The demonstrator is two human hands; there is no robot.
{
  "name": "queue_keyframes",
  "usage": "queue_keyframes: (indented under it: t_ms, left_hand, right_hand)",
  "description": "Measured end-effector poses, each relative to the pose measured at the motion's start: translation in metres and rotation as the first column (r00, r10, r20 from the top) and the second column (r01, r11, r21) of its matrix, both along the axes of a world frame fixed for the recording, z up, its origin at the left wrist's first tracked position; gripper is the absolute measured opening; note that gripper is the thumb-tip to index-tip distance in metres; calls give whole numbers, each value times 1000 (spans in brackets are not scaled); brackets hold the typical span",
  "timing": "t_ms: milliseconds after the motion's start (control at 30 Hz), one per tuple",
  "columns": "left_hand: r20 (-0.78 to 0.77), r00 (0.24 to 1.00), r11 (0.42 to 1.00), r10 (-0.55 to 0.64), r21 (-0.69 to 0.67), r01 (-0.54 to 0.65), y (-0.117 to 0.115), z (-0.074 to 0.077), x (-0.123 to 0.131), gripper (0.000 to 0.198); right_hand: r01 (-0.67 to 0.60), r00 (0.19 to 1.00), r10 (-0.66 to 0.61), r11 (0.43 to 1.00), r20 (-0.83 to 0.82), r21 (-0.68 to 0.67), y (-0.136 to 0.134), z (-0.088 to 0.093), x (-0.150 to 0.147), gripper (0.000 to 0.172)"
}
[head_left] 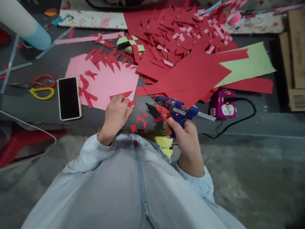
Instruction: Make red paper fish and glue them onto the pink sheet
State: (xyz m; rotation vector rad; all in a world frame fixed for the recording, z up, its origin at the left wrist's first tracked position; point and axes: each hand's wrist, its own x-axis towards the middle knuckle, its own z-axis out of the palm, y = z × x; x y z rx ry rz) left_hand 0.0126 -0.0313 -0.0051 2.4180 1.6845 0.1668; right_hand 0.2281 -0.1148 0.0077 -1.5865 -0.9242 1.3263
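My right hand is wrapped round the grip of a blue hot glue gun, nozzle pointing left, a glue stick poking out at its back. My left hand is curled with its fingertips pinching a small red paper piece at the edge of a pink sheet. A few small red scraps lie on the dark table between the two hands.
A phone lies face up left of the pink sheet, with red and yellow scissors beyond it. A big heap of cut red paper and a green sheet fill the back. A purple plug box with black cable sits at right.
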Motion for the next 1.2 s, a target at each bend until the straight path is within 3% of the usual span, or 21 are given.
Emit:
queue_keyframes:
  t_ms: [167, 1200]
  left_hand:
    - [-34, 999, 998, 25, 57, -23, -1, -2, 3, 25]
    - [-29, 997, 996, 71, 49, -69, 0, -2, 9, 27]
  right_hand:
    - [-4, 998, 4, 1000, -56, -2, -1, -2, 1, 29]
    - [-8, 999, 7, 1000, -54, -24, -3, -3, 5, 27]
